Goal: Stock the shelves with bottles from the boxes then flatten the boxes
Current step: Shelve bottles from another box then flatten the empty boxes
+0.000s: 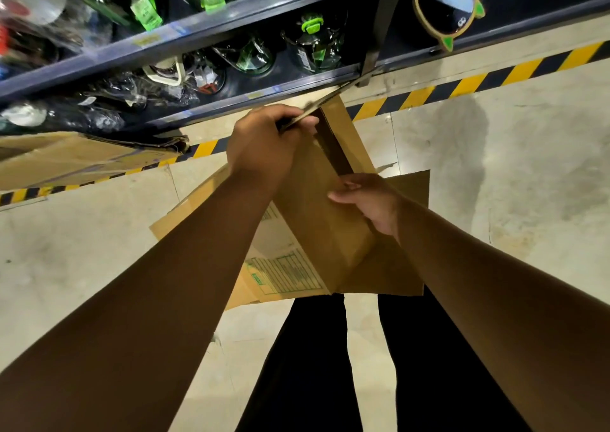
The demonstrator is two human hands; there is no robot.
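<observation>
I hold a brown cardboard box [317, 213] in front of me above the floor, partly collapsed, with a green printed label on its lower left face. My left hand [264, 144] grips the top edge of one flap near the shelf. My right hand [369, 200] clasps the box's right edge lower down. Dark green bottles [145, 5] with bright green labels stand on the dark metal shelves [198, 32] above and behind the box. More glass items in clear wrap fill the lower shelf.
Another cardboard box [76, 157] lies on the floor at left under the shelf. A yellow and black hazard stripe [462, 84] runs along the shelf base. My legs in dark trousers [313, 365] stand on the pale concrete floor.
</observation>
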